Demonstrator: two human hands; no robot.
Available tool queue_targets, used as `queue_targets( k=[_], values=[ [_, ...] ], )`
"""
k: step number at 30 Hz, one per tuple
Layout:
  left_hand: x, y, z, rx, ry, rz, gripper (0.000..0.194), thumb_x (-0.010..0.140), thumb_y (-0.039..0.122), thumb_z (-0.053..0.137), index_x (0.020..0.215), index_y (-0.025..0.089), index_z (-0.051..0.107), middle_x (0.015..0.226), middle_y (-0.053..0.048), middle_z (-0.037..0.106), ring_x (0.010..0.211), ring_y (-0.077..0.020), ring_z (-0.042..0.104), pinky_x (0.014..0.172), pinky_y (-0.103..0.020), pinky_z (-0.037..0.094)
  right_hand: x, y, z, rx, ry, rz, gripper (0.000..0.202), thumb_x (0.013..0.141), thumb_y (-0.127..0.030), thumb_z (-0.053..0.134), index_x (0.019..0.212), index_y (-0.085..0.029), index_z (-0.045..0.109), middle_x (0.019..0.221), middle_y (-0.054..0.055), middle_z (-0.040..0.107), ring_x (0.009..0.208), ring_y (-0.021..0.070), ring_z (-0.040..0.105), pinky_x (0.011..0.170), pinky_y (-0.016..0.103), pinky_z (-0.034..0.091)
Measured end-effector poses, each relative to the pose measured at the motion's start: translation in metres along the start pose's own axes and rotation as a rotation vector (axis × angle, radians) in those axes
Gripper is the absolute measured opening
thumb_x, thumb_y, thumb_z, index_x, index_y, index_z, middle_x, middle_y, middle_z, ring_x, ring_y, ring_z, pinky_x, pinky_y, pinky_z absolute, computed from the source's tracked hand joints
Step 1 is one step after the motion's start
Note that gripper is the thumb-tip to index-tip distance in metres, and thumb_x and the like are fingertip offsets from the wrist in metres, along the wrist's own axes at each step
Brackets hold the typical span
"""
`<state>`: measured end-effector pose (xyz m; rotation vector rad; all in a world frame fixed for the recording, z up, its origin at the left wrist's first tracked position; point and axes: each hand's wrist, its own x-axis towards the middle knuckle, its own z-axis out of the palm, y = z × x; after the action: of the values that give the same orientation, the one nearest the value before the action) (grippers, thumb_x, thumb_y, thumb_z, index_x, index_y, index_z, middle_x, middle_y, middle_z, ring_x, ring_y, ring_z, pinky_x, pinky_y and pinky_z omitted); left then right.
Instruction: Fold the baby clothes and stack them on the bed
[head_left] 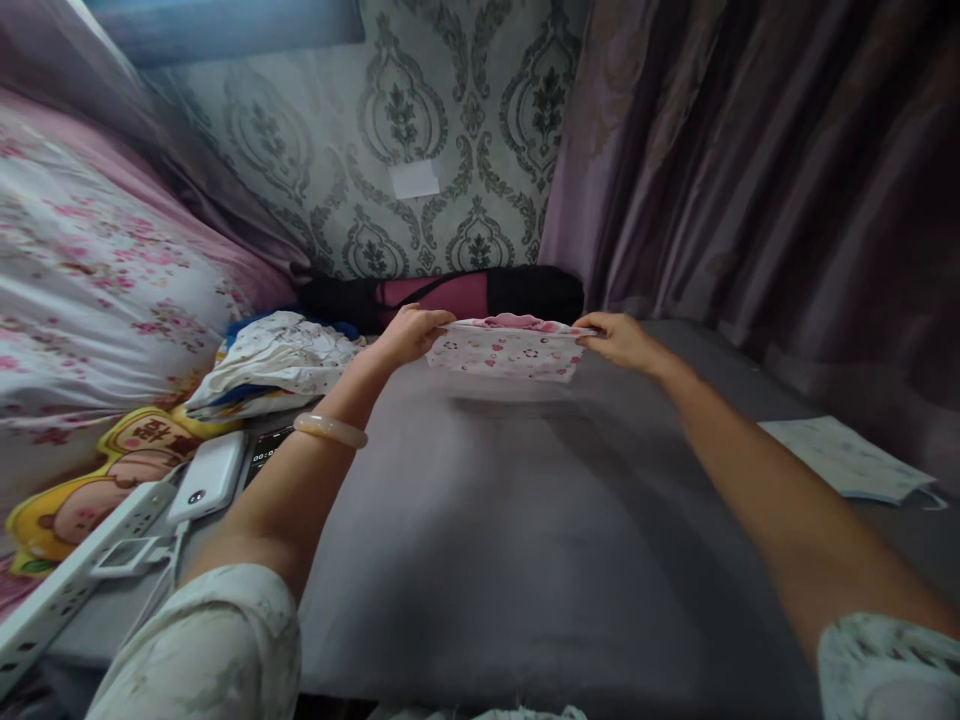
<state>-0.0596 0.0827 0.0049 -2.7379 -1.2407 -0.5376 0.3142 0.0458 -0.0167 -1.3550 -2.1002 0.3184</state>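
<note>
A small white cloth garment with a pink and red print hangs in the air above the grey bed surface. My left hand pinches its upper left corner, and a pale bangle circles that wrist. At the upper right corner, my right hand is closed on the fabric. The top edge is stretched nearly straight between both hands, with a pink part showing along it. Beneath the garment lies a soft shadow.
Crumpled clothes lie at the left, near a yellow cartoon cushion, a power strip, a white power bank and a phone. A pale patterned bag rests at the right. A black and red roll lies along the wall.
</note>
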Motion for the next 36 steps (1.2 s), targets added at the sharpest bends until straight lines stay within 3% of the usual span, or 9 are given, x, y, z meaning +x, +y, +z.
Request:
queue_targets(
  k=[3, 6, 13, 19, 24, 27, 30, 33, 36],
  values=[
    [-0.021, 0.01, 0.014, 0.045, -0.01, 0.023, 0.048, 0.082, 0.011, 0.04, 0.124, 0.022, 0.058, 0.116, -0.004, 0.068, 0.108, -0.0178, 0.061, 0.112, -0.043, 0.023, -0.019, 0.004, 0.014, -0.095, 0.038, -0.102, 0.028, 0.079, -0.016, 0.049, 0.1, -0.017, 0.068, 0.1, 0.006, 0.069, 0.091, 0.0207, 0.061, 0.084, 0.032, 0.046],
    [-0.052, 0.023, 0.034, 0.011, -0.071, 0.052, 0.057, 0.076, 0.004, 0.038, 0.125, 0.023, 0.059, 0.116, -0.004, 0.069, 0.109, -0.0167, 0.061, 0.115, -0.044, 0.018, -0.048, 0.011, 0.034, -0.147, -0.045, -0.202, 0.029, 0.08, -0.012, 0.045, 0.098, -0.017, 0.067, 0.098, 0.008, 0.068, 0.094, 0.0214, 0.06, 0.087, 0.033, 0.045],
    [-0.114, 0.053, 0.075, -0.058, -0.213, 0.066, 0.06, 0.074, 0.002, 0.042, 0.128, 0.025, 0.057, 0.127, -0.006, 0.063, 0.121, -0.0187, 0.054, 0.113, -0.041, 0.026, -0.119, 0.019, 0.076, -0.233, -0.236, -0.246, 0.034, 0.081, -0.006, 0.042, 0.103, -0.021, 0.064, 0.105, 0.008, 0.066, 0.103, 0.0225, 0.058, 0.091, 0.036, 0.042],
    [-0.145, 0.06, 0.091, -0.057, -0.237, 0.018, 0.051, 0.08, 0.006, 0.043, 0.125, 0.024, 0.058, 0.13, -0.008, 0.061, 0.124, -0.0202, 0.052, 0.109, -0.04, 0.032, -0.144, 0.009, 0.088, -0.264, -0.27, -0.257, 0.039, 0.084, -0.005, 0.038, 0.109, -0.019, 0.063, 0.112, 0.01, 0.065, 0.107, 0.023, 0.056, 0.093, 0.038, 0.042],
    [-0.165, 0.05, 0.098, -0.07, -0.272, -0.016, 0.068, 0.073, 0.001, 0.039, 0.135, 0.025, 0.049, 0.146, -0.008, 0.048, 0.135, -0.019, 0.042, 0.114, -0.046, 0.024, -0.149, 0.011, 0.086, -0.243, -0.296, -0.222, 0.049, 0.073, -0.004, 0.043, 0.114, -0.021, 0.064, 0.118, 0.009, 0.064, 0.113, 0.0227, 0.055, 0.099, 0.039, 0.039],
    [-0.166, 0.048, 0.094, -0.101, -0.331, -0.054, 0.072, 0.069, 0.002, 0.041, 0.136, 0.025, 0.048, 0.147, -0.007, 0.046, 0.136, -0.021, 0.041, 0.114, -0.049, 0.023, -0.14, 0.007, 0.084, -0.253, -0.301, -0.165, 0.038, 0.075, -0.008, 0.044, 0.101, -0.021, 0.069, 0.106, 0.006, 0.069, 0.103, 0.0221, 0.059, 0.097, 0.038, 0.039],
    [-0.152, 0.056, 0.089, -0.096, -0.34, -0.152, 0.06, 0.073, 0.004, 0.04, 0.127, 0.024, 0.056, 0.138, -0.007, 0.056, 0.129, -0.0223, 0.049, 0.113, -0.05, 0.027, -0.121, -0.007, 0.09, -0.263, -0.257, -0.093, 0.031, 0.08, -0.012, 0.043, 0.091, -0.02, 0.07, 0.096, 0.006, 0.071, 0.094, 0.021, 0.062, 0.092, 0.035, 0.042],
    [-0.125, 0.079, 0.093, -0.075, -0.239, -0.256, 0.05, 0.08, 0.007, 0.038, 0.125, 0.019, 0.056, 0.132, -0.01, 0.06, 0.122, -0.0213, 0.055, 0.111, -0.044, 0.032, -0.099, -0.031, 0.11, -0.276, -0.159, -0.064, 0.039, 0.086, -0.015, 0.036, 0.112, -0.015, 0.066, 0.118, 0.01, 0.066, 0.112, 0.0213, 0.057, 0.1, 0.033, 0.038],
    [-0.097, 0.112, 0.109, -0.053, -0.195, -0.285, 0.048, 0.088, 0.013, 0.035, 0.133, 0.015, 0.05, 0.141, -0.013, 0.052, 0.134, -0.0228, 0.043, 0.114, -0.044, 0.029, -0.082, -0.055, 0.138, -0.352, -0.16, -0.001, 0.049, 0.094, -0.023, 0.03, 0.138, -0.012, 0.048, 0.147, 0.012, 0.045, 0.137, 0.0238, 0.036, 0.114, 0.04, 0.022]
  ],
)
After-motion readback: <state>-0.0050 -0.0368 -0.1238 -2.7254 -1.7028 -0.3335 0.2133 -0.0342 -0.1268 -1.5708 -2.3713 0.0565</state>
